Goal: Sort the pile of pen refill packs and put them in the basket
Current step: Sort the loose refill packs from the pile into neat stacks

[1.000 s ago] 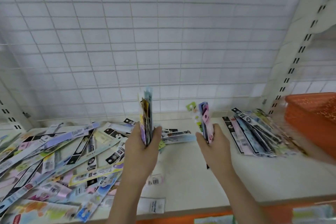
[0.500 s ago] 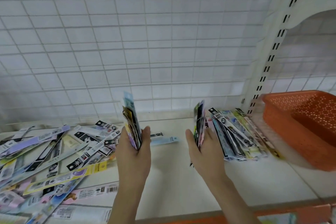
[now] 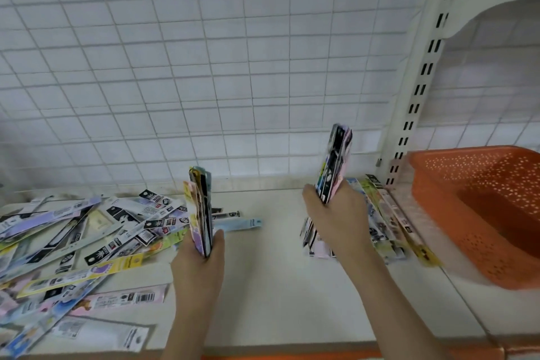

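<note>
Long, narrow printed refill packs lie in a loose pile [image 3: 87, 237] on the shelf's [image 3: 271, 286] left. The left hand [image 3: 201, 266] grips an upright bundle [image 3: 201, 210]; the right hand [image 3: 336, 219] grips another [image 3: 334, 164] above a neater stack [image 3: 382, 219]. The orange basket [image 3: 482, 213] at right holds nothing visible.

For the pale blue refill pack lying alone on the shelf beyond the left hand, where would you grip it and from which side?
Probably by its right end, coming from above and the right. The flat pale blue refill pack lies lengthwise left to right on the cream shelf; its left part runs behind the bundle in the left hand, while the right end lies bare.
</note>
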`<state>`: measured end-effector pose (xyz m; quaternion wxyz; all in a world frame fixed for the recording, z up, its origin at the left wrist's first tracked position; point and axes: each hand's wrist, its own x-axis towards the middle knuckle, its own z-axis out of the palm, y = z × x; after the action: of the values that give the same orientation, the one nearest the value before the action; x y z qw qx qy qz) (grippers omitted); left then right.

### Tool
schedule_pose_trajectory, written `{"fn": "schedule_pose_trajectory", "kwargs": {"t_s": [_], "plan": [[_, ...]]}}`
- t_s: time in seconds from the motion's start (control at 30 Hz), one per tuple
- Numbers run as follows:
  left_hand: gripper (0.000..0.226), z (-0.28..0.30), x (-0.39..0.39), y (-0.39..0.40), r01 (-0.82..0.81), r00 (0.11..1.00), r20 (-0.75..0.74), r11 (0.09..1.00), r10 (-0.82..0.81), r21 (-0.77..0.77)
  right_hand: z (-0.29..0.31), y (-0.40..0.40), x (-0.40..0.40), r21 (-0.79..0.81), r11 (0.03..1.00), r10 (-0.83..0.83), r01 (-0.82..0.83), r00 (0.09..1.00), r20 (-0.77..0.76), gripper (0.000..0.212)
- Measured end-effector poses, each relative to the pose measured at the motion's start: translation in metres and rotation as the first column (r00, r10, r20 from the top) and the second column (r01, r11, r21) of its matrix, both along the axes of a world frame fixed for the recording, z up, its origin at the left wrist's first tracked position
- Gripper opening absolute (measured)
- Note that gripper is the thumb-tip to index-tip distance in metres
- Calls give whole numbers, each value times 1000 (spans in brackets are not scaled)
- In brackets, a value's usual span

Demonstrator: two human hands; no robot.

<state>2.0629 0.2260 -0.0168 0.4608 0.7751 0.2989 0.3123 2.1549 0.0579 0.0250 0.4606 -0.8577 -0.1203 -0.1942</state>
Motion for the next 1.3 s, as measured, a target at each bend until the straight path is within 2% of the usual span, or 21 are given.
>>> {"fn": "schedule_pose_trajectory", "kwargs": {"t_s": [0.1, 0.17, 0.33, 0.43, 0.53, 0.6, 0.73, 0.8, 0.9, 1.03, 1.13, 1.23, 1.3], "plan": [[38, 3, 2, -2, -4, 995, -104, 997, 12, 77, 15, -17, 11, -52, 998, 22, -27, 996, -82, 24], [36, 6, 9, -4, 17, 982, -188, 999, -9, 44, 22, -31, 20, -117, 990, 59, -81, 982, -181, 21], [29, 17, 32, -32, 157, 928, -348, 987, -135, 36, 37, -65, 43, -353, 916, 1, -189, 883, -470, 31], [29, 27, 48, -61, 265, 874, -408, 963, -264, -55, 41, -84, 51, -520, 811, -66, -269, 841, -538, 30], [33, 30, 64, -84, 344, 815, -440, 926, -376, -155, 31, -95, 61, -525, 792, -102, -312, 780, -617, 44], [32, 31, 73, -95, 371, 788, -469, 915, -399, -157, 22, -100, 63, -539, 782, -116, -313, 777, -619, 49], [30, 27, 80, -105, 418, 729, -537, 897, -424, -141, 11, -105, 61, -435, 871, -80, -227, 809, -582, 83], [29, 25, 82, -106, 436, 715, -557, 892, -423, -118, 9, -107, 59, -414, 885, -53, -212, 838, -543, 85], [17, 23, 83, -106, 446, 714, -564, 890, -415, -90, 5, -109, 56, -429, 882, -33, -195, 883, -468, 73], [21, 19, 88, -103, 433, 725, -567, 899, -390, -65, -6, -113, 54, -444, 884, -45, -144, 920, -389, 59], [16, 22, 94, -103, 439, 714, -594, 898, -369, -29, -17, -118, 53, -422, 906, -73, -42, 965, -253, 46], [22, 26, 102, -106, 487, 680, -629, 873, -376, 6, -28, -125, 49, -389, 921, -66, 24, 993, -95, 37], [28, 27, 107, -110, 524, 650, -661, 851, -376, 32, -32, -128, 45, -330, 944, -23, -1, 997, -68, 28]]}}
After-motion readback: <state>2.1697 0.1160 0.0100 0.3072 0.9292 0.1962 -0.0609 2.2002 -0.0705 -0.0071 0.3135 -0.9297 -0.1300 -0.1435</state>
